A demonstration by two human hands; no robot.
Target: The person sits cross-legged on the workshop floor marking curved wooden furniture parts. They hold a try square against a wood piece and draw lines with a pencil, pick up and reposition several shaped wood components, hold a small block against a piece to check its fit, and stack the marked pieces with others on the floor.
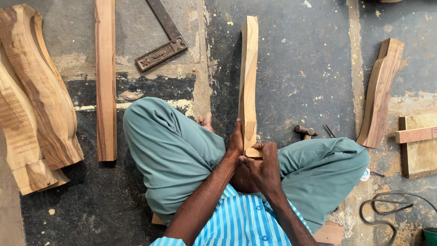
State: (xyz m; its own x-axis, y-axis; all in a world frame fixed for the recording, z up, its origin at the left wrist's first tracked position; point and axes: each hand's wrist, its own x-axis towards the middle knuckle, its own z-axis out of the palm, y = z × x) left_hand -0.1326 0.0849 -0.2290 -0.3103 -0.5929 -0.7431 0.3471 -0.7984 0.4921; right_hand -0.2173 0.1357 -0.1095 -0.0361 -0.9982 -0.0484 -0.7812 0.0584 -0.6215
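Note:
A long, shaped pale wooden leg (pixel 249 77) lies lengthwise on the dark floor, pointing away from me. Its near end rests between my crossed legs in green trousers (pixel 173 150). My left hand (pixel 236 141) presses flat against the left side of the near end. My right hand (pixel 262 164) is closed around the near end from the right and below. Whether the right hand also holds a small tool is hidden.
Curved wooden pieces (pixel 34 100) are stacked at the left. A straight wooden bar (pixel 106 82) lies beside them, with a metal try square (pixel 163 45) above. A hammer (pixel 306 132), another curved piece (pixel 380 95), a wood block (pixel 419 146) and a cable (pixel 391 209) lie at the right.

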